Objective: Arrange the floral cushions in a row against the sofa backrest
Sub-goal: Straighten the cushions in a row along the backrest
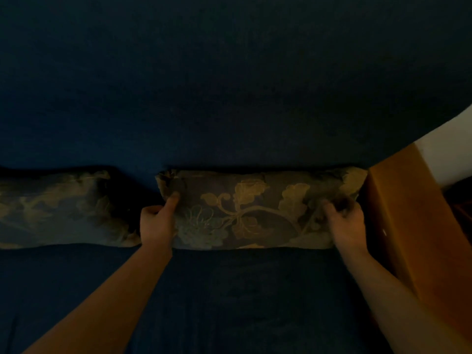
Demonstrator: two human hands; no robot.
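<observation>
A brown floral cushion (255, 210) with gold leaves and a pale flower leans against the dark blue sofa backrest (229, 85), at the right end of the seat. My left hand (157, 222) grips its left edge, thumb on the front. My right hand (346, 222) holds its right side, fingers curled into the fabric. A second floral cushion (61, 208) stands against the backrest to the left, apart from the first by a narrow gap. The scene is dim.
A wooden armrest (413, 226) borders the sofa on the right, touching the held cushion's right end. A pale wall (449, 149) shows beyond it. The blue seat (229, 302) stretches in front of the cushions.
</observation>
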